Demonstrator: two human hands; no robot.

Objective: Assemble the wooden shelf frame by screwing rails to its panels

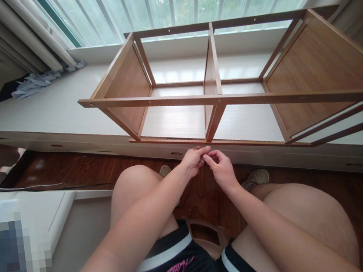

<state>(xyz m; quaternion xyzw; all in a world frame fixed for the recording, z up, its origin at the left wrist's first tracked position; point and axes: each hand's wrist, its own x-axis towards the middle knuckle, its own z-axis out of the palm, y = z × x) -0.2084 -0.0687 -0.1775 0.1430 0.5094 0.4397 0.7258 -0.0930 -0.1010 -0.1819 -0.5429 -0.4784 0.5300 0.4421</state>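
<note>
A wooden shelf frame (pixel 177 100) lies on its side on a white window bench (pixel 50 111), with a middle divider (pixel 213 67) and two side panels. My left hand (pixel 193 158) and my right hand (pixel 220 168) meet just below the frame's lower rail, under the divider. Both hands have their fingertips pinched together on something small between them that I cannot make out. I am seated, with my bare knees to either side of my forearms.
Crumpled paper (pixel 36 80) lies at the bench's left end beside the curtains (pixel 26 36). A white surface (pixel 22 211) is at my left. Dark wooden floor (pixel 74 170) runs below the bench, and a wooden stool edge (pixel 205 231) shows between my legs.
</note>
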